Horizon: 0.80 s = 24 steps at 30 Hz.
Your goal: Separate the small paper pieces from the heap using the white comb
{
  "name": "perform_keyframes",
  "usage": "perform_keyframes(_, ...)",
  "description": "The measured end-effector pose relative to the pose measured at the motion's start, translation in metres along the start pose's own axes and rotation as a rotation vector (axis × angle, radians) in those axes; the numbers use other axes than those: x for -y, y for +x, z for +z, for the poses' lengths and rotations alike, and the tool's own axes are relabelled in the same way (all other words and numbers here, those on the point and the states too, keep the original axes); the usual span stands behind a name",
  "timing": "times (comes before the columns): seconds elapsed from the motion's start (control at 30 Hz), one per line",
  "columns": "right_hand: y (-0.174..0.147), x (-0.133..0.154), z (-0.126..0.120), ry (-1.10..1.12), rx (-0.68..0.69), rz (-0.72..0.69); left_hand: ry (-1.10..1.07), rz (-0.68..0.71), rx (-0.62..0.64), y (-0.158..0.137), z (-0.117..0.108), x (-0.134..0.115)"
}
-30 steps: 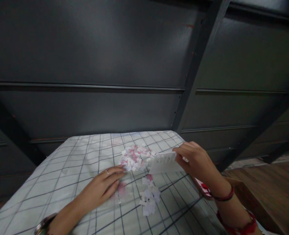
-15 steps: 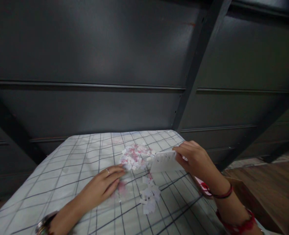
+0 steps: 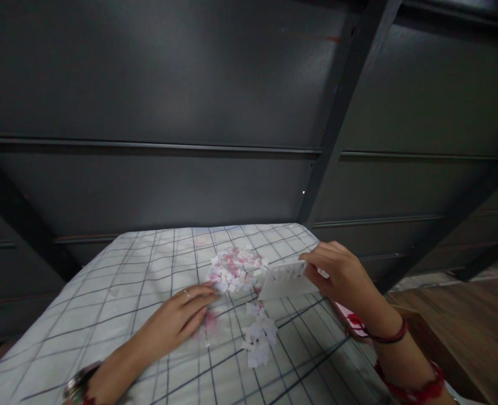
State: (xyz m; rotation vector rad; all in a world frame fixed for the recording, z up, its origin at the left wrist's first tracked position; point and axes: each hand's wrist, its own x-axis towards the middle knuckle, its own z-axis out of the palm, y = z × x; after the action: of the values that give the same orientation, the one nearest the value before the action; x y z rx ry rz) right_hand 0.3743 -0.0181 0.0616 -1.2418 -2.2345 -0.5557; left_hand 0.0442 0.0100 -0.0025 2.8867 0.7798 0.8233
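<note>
One scrap pile (image 3: 234, 270): left hand (image 3: 175, 318) at its left edge, fingers slightly spread; right hand (image 3: 339, 275) rightward, pinching a white card (image 3: 285, 282); tablecloth (image 3: 147, 267) stretching beyond.

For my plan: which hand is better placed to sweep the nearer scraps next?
Probably the right hand: it holds the card near these scraps. The left hand, by the pile, seems empty.

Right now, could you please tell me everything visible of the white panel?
The white panel is thin and plastic-looking, with a row of slots or marks near its upper edge. The right hand's grip holds its right end, and it is on edge over the checked cloth. Its left end is beside the larger heap of paper pieces; contact with either is unclear.
</note>
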Motion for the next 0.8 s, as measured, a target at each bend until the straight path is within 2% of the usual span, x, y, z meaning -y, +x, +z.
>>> perform_keyframes(0.13,0.0006,0.0013,0.0006,-0.029,0.024,0.014,-0.016,-0.001,0.006,0.0003,-0.0007,-0.0004)
perform_keyframes(0.3,0.001,0.0039,0.0039,0.021,-0.037,-0.008,-0.025,0.002,-0.008,0.0005,-0.0005,-0.0011)
perform_keyframes(0.47,0.0011,0.0067,0.0081,0.012,0.008,-0.008,-0.008,0.007,-0.011,0.0003,0.0006,-0.0013)
perform_keyframes(0.63,0.001,0.0043,0.0063,0.017,-0.039,-0.003,-0.012,0.004,-0.002,-0.0006,0.0016,-0.0002)
perform_keyframes(0.8,0.0016,0.006,0.0088,0.022,-0.007,-0.005,-0.003,0.008,0.004,-0.0007,0.0011,0.0001)
